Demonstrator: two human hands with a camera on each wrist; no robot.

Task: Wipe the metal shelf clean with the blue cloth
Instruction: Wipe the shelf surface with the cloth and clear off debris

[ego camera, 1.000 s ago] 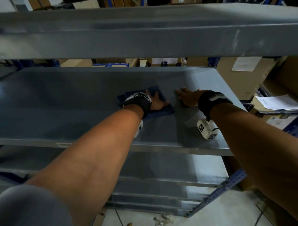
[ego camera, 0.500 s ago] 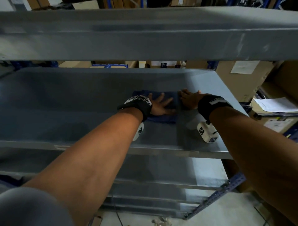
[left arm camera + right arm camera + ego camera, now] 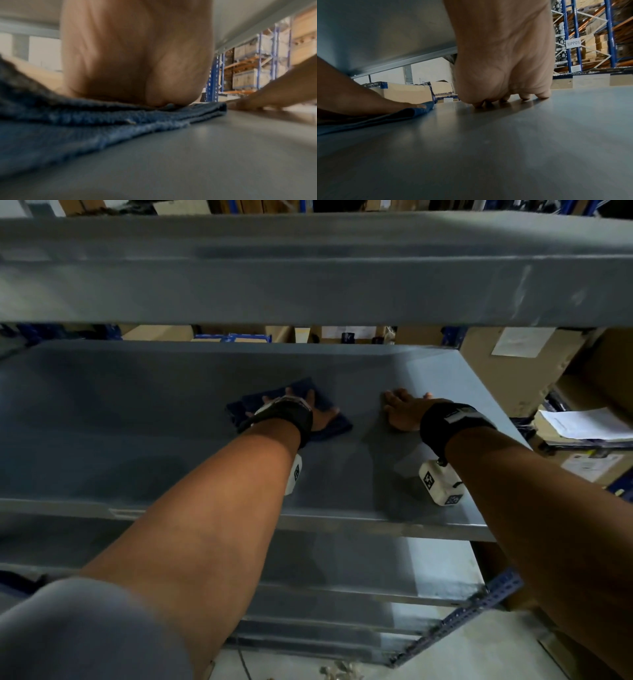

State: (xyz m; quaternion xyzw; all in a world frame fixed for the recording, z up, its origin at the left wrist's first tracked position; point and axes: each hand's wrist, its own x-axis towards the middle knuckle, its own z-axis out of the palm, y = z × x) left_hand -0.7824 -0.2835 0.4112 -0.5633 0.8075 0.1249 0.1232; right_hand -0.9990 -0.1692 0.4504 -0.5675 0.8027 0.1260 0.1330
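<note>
My left hand (image 3: 310,414) lies flat, fingers (image 3: 412,104) spread straight, pressing the folded dark blue cloth (image 3: 330,426) onto the grey metal shelf (image 3: 137,419), about midway between its front and back edges. My right hand (image 3: 402,410) rests on the bare shelf just beside the cloth, toward the right edge, fingertips (image 3: 542,95) touching the metal, loosely bent and holding nothing.

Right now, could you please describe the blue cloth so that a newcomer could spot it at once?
Find the grey metal shelf at chest height. Near its middle, the left hand presses flat on the blue cloth. It is the only dark, folded fabric there; the right hand beside it rests on bare metal.
</note>
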